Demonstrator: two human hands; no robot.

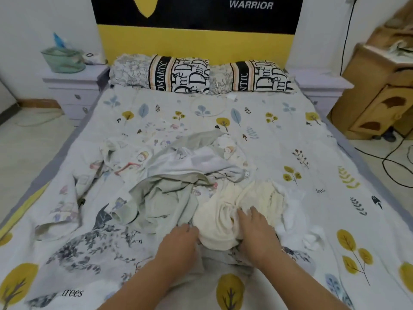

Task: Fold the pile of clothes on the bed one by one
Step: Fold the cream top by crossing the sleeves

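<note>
A loose pile of clothes (178,175) lies in the middle of the bed (312,164), with grey, white and printed pieces tangled together. At its near right edge sits a crumpled cream garment (225,220). My left hand (181,242) has its fingers curled into the fabric at the cream garment's left edge, where it meets a grey piece (165,202). My right hand (257,229) rests on top of the cream garment with fingers spread and tips sunk into its folds. A white piece (297,220) lies just right of it.
Two patterned pillows (201,74) lie against the yellow and black headboard. A lilac nightstand (71,86) with a green basket stands at the left, a wooden cabinet (380,97) at the right, with black cables on the floor beside it.
</note>
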